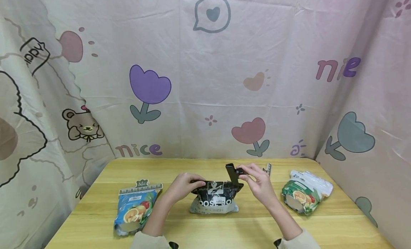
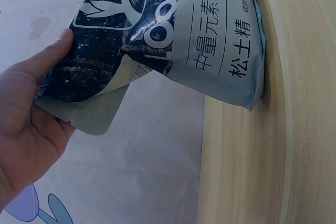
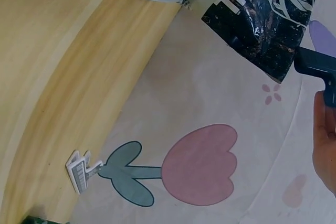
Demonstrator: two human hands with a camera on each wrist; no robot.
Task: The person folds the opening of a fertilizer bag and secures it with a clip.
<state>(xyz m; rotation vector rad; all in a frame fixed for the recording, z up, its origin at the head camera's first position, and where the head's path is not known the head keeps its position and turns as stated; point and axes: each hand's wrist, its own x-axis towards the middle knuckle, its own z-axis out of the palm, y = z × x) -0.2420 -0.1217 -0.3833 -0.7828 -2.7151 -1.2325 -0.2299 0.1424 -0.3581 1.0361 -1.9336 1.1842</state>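
A black-and-grey plastic bag with printed lettering stands upright on the table, its black top raised. My left hand grips the left end of that top; in the left wrist view the thumb lies on the bag's black face and the fingers are behind it. My right hand pinches the handle of a black bag clip. The clip's long bar is at the right end of the bag's top edge. In the right wrist view the clip meets that edge; whether it clamps the film I cannot tell.
At left lies a blue fruit-printed bag with a piano-key clip across its top. A green fruit-printed bag lies at right. Behind my right hand, a white piano-key clip rests near the table's back edge. A patterned curtain hangs behind.
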